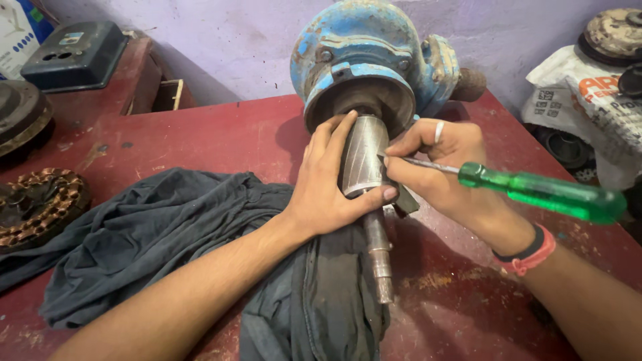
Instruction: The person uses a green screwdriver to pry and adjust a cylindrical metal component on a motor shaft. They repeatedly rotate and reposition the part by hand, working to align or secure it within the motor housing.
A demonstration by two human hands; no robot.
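A worn blue motor housing (368,50) lies on the red table (200,134) with a grey metal rotor (364,157) sticking out toward me. The rotor's steel shaft (380,257) rests over a dark cloth (167,227). My left hand (328,184) wraps around the rotor's left side, thumb under its lower end. My right hand (445,167) holds a screwdriver with a green see-through handle (542,194), its thin blade pointing at the rotor's right side. A small dark piece sits under my right fingers by the rotor's end.
A copper-wound stator (37,204) lies at the left edge. A dark round part (20,113) and a blue-grey box (77,57) sit at the back left. At the right, paper-wrapped parts (588,100) and a rusty disc (615,30) are stacked.
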